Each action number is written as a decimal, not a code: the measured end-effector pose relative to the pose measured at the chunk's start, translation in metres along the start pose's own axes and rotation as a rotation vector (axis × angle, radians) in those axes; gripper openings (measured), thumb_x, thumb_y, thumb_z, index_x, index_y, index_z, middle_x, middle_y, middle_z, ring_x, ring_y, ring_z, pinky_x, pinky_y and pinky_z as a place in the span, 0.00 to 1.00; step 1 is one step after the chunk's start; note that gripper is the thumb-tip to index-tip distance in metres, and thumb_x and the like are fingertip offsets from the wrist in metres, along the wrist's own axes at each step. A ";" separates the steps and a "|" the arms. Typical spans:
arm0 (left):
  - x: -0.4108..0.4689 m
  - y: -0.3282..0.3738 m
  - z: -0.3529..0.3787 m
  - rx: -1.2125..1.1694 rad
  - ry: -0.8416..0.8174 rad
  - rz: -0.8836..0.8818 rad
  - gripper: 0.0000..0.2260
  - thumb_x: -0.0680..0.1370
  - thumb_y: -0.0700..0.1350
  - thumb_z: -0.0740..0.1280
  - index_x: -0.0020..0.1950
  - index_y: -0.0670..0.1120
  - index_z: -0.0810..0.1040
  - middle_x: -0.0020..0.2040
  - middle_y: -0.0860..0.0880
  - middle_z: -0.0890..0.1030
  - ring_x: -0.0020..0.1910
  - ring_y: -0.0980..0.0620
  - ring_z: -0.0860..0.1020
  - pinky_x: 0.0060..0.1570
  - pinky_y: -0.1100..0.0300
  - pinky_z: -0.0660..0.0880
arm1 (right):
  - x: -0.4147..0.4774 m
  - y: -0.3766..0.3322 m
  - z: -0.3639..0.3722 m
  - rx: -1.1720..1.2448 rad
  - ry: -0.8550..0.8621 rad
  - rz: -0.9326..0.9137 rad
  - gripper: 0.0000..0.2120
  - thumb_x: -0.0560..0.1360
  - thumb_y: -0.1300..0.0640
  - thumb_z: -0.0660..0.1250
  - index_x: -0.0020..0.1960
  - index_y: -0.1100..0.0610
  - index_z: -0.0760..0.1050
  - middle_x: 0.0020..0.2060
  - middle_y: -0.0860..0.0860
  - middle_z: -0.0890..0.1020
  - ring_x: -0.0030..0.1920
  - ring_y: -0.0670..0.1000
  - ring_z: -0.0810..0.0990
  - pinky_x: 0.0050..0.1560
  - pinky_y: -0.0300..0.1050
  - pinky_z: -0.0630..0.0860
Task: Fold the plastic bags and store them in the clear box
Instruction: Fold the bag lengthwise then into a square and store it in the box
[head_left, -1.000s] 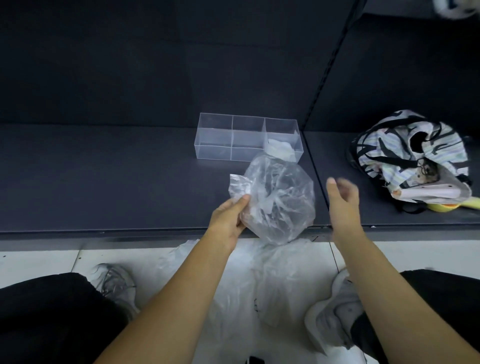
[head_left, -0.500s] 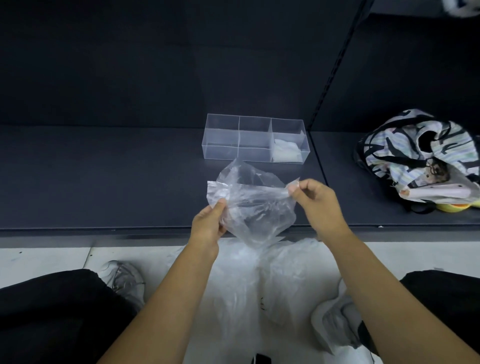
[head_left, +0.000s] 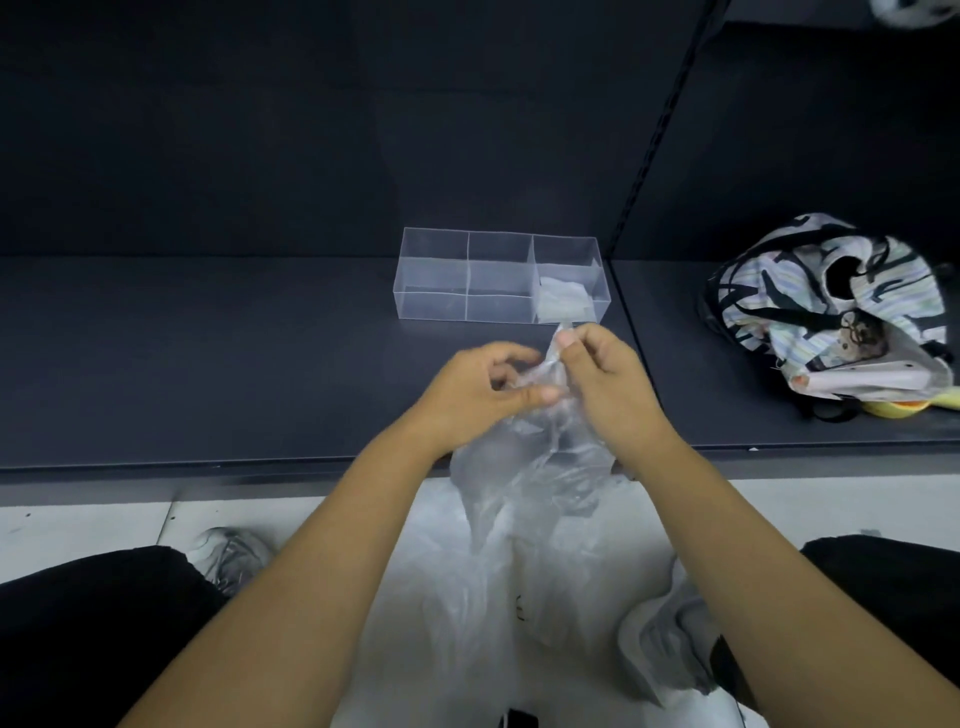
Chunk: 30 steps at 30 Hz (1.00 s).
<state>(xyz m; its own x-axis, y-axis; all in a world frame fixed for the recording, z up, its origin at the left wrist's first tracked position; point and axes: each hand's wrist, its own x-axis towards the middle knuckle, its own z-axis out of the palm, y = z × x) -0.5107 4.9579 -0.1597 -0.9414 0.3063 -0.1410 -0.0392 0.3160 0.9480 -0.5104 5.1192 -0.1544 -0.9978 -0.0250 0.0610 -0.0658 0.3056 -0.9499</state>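
Left hand (head_left: 467, 397) and right hand (head_left: 608, 387) meet over the front edge of the shelf (head_left: 208, 364), each grip pinching the bag (head_left: 530, 467), which hangs below. Box (head_left: 436, 283) just behind, folded bag (head_left: 563, 305) in its right compartment.

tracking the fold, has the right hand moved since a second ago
Yes: the right hand moved left, from right of the clear box to in front of its right end, now pinching the plastic bag.

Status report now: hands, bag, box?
Holding: left hand and right hand both pinch the plastic bag, top gathered. In the clear box, one folded bag, right compartment. Nothing between hands and box.
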 end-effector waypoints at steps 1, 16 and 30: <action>0.002 0.001 -0.002 -0.031 -0.011 -0.011 0.15 0.69 0.51 0.76 0.52 0.47 0.81 0.46 0.46 0.84 0.44 0.56 0.81 0.53 0.56 0.76 | 0.002 0.000 -0.003 0.026 0.003 0.033 0.17 0.81 0.48 0.60 0.44 0.63 0.73 0.34 0.52 0.72 0.35 0.48 0.70 0.39 0.42 0.70; 0.000 -0.060 -0.033 -0.515 0.597 -0.352 0.10 0.73 0.48 0.74 0.50 0.44 0.83 0.46 0.46 0.85 0.42 0.51 0.83 0.43 0.59 0.80 | 0.013 0.048 -0.022 0.227 -0.172 0.483 0.07 0.78 0.58 0.66 0.42 0.58 0.73 0.26 0.52 0.74 0.22 0.46 0.70 0.41 0.42 0.80; 0.013 -0.152 -0.068 -0.490 0.749 -0.619 0.10 0.77 0.50 0.68 0.45 0.43 0.77 0.44 0.44 0.80 0.42 0.44 0.79 0.41 0.52 0.78 | 0.013 0.110 0.030 -0.123 -0.415 0.343 0.18 0.69 0.54 0.76 0.57 0.43 0.77 0.58 0.46 0.72 0.58 0.42 0.73 0.55 0.33 0.70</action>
<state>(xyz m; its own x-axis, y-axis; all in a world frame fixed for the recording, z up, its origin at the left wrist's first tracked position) -0.5400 4.8524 -0.2863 -0.6712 -0.4608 -0.5806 -0.5497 -0.2160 0.8069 -0.5301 5.1239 -0.2677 -0.8780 -0.2696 -0.3954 0.2383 0.4703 -0.8497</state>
